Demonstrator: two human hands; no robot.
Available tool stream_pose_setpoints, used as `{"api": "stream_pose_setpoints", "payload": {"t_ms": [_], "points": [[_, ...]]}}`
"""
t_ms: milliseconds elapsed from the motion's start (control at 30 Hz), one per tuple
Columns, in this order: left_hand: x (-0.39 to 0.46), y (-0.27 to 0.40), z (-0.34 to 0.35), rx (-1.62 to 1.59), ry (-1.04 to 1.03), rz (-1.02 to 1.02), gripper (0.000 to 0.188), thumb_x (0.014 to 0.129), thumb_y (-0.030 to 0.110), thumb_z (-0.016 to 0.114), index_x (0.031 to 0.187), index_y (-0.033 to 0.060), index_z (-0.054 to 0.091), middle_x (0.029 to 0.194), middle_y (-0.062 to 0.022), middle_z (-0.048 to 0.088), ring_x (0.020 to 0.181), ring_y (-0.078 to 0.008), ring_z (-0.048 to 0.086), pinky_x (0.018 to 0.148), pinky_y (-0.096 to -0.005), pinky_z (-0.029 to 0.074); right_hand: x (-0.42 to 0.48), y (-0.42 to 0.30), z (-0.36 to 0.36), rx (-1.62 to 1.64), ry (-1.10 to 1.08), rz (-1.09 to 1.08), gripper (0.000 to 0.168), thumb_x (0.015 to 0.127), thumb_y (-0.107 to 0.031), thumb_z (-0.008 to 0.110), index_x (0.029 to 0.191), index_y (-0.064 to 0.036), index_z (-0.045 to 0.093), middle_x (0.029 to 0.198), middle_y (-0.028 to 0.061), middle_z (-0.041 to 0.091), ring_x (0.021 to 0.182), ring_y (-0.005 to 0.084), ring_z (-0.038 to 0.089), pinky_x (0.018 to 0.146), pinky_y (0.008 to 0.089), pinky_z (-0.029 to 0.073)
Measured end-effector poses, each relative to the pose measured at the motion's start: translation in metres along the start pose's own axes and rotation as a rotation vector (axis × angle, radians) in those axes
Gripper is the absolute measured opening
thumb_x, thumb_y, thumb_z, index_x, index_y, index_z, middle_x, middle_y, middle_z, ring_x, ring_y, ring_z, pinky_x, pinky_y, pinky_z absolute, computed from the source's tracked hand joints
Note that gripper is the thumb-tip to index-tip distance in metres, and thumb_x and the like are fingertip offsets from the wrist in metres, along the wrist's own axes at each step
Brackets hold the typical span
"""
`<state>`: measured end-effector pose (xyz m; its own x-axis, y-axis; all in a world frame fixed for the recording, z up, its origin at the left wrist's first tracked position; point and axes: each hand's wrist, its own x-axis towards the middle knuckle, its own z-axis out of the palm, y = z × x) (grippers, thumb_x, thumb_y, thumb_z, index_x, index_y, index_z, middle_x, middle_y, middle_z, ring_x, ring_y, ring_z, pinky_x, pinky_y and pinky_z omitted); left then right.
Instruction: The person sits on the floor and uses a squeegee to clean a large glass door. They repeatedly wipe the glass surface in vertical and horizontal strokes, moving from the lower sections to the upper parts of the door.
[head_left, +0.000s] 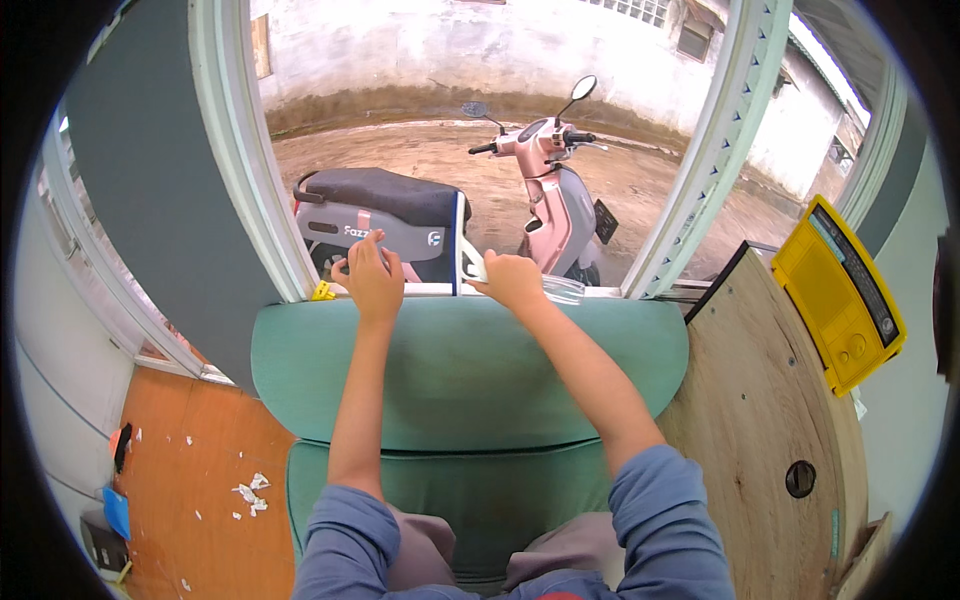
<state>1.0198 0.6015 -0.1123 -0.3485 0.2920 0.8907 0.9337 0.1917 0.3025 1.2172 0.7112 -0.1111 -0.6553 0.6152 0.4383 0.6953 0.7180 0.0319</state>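
My right hand (514, 279) grips the white neck of a window squeegee (474, 259). Its long, narrow blue-and-white head (457, 240) stands upright to the left of that hand. A clear plastic part (564, 289), apparently the squeegee's bottle, sticks out on the hand's right side. My left hand (370, 274) is raised to the left of the head, fingers apart and holding nothing. Both hands are in front of the window, above the green sofa backrest (480, 367). Whether the blade or the left fingertips touch the glass cannot be made out.
White window posts (244, 142) flank the opening. Outside stands a pink and grey scooter (551, 202). A wooden desk (757, 420) is on the right, with a yellow plastic case (836, 300) by the wall. Paper scraps (251, 491) litter the orange floor (172, 450).
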Motion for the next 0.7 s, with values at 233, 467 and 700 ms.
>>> {"api": "stream_pose_setpoints", "payload": {"t_ms": [233, 467, 700], "points": [[-0.013, 0.048, 0.013, -0.068, -0.035, 0.039, 0.024, 0.081, 0.010, 0.054, 0.104, 0.0106, 0.056, 0.092, 0.0032, 0.061, 0.094, -0.0140, 0.055, 0.088, -0.0421, 0.026, -0.044, 0.081, -0.029, -0.090, -0.036, 0.088, 0.052, 0.073, -0.056, 0.066, 0.082, -0.005, 0.058, 0.068, 0.0122, 0.065, 0.062, 0.0297, 0.066, 0.056, 0.0390, 0.052], [-0.034, 0.089, 0.031, -0.180, -0.128, 0.082, 0.024, 0.081, 0.010, 0.054, 0.105, 0.0118, 0.056, 0.091, 0.0038, 0.061, 0.094, -0.0134, 0.055, 0.089, -0.0400, 0.025, -0.088, 0.161, -0.050, -0.177, -0.065, 0.189, 0.054, 0.073, -0.057, 0.065, 0.081, -0.005, 0.058, 0.066, 0.0125, 0.065, 0.062, 0.0297, 0.066, 0.055, 0.0399, 0.052], [-0.051, 0.123, 0.049, -0.229, -0.189, 0.112, 0.022, 0.082, 0.010, 0.054, 0.104, 0.0124, 0.057, 0.090, 0.0040, 0.062, 0.095, -0.0131, 0.056, 0.089, -0.0392, 0.024, -0.133, 0.222, -0.070, -0.194, -0.102, 0.406, 0.052, 0.074, -0.055, 0.066, 0.083, -0.005, 0.060, 0.074, 0.0138, 0.066, 0.070, 0.0314, 0.066, 0.062, 0.0417, 0.052]]}}
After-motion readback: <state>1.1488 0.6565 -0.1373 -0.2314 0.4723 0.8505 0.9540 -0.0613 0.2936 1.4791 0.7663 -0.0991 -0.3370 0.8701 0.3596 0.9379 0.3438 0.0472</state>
